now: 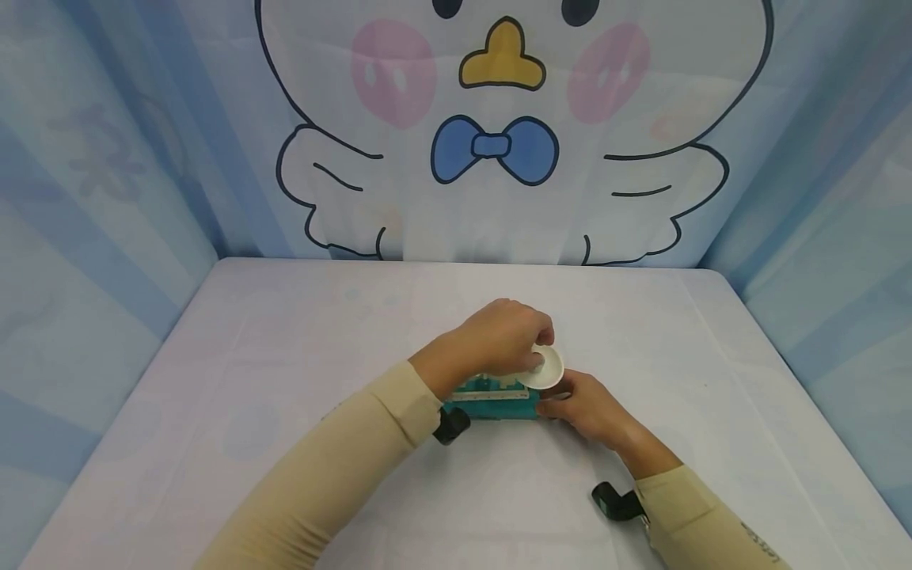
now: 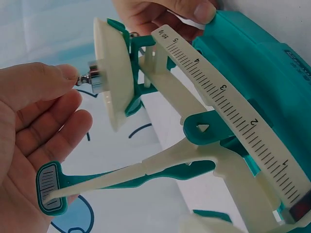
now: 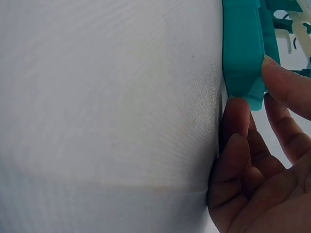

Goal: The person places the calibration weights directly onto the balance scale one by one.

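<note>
A teal and cream balance scale (image 1: 499, 408) stands on the table in front of me. My left hand (image 1: 499, 336) is over its right pan (image 1: 549, 372). In the left wrist view, the thumb and a finger pinch the knob of a small shiny metal weight (image 2: 97, 76), whose base touches the pan's face. Below the fingers, the cream pointer (image 2: 112, 180) reaches the small dial plate (image 2: 50, 188). A numbered ruler strip (image 2: 233, 109) runs along the scale. My right hand (image 3: 265, 170) grips the right end of the teal base (image 3: 243, 53), thumb on its upper edge.
A white cloth (image 1: 285, 332) covers the table. Behind it hangs a curtain (image 1: 492, 214) with a cartoon bird, and blue curtains (image 1: 841, 237) close the sides. Each wrist carries a black camera (image 1: 613, 503).
</note>
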### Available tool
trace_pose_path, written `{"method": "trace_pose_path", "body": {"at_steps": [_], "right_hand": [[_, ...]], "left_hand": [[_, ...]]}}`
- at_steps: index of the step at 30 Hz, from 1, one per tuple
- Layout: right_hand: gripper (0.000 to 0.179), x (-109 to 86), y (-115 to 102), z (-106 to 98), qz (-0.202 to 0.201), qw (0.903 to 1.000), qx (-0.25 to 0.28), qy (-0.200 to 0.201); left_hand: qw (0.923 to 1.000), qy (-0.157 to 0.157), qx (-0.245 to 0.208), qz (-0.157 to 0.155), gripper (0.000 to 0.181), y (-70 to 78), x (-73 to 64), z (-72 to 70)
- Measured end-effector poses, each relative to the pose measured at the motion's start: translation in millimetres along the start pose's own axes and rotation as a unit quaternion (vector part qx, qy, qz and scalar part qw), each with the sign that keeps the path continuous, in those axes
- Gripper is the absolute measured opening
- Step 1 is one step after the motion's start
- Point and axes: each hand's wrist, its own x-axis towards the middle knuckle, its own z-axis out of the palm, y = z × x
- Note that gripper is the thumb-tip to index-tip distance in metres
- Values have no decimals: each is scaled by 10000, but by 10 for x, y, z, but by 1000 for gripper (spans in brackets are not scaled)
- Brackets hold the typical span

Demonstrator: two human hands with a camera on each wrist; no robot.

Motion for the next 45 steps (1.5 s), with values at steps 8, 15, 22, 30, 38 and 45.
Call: {"method": "trace_pose_path", "body": {"at_steps": [8, 15, 22, 30, 38, 45], "right_hand": [[45, 30, 10, 10, 93, 9999, -37, 24], [47, 15, 4, 12, 4, 10000, 5, -2], [48, 19, -3, 24, 68, 10000, -57, 41], [49, 25, 5, 35, 96, 9997, -234, 48], [47, 25, -7, 33, 214, 9995, -201, 147], [46, 10, -8, 22, 227, 9994, -192, 185]], "left_hand": [[10000, -20, -50, -21, 26, 1, -11, -10], [9992, -70, -380, -107, 28, -11, -54, -39], [9898, 10, -1422, -68, 37, -117, -152, -98], [9818, 259, -1853, -321, 45, -263, -383, -133], [9755, 752, -1965, -648, 41, -471, -612, -58], [9651, 963, -2211, -1020, 42, -620, -788, 22]]}}
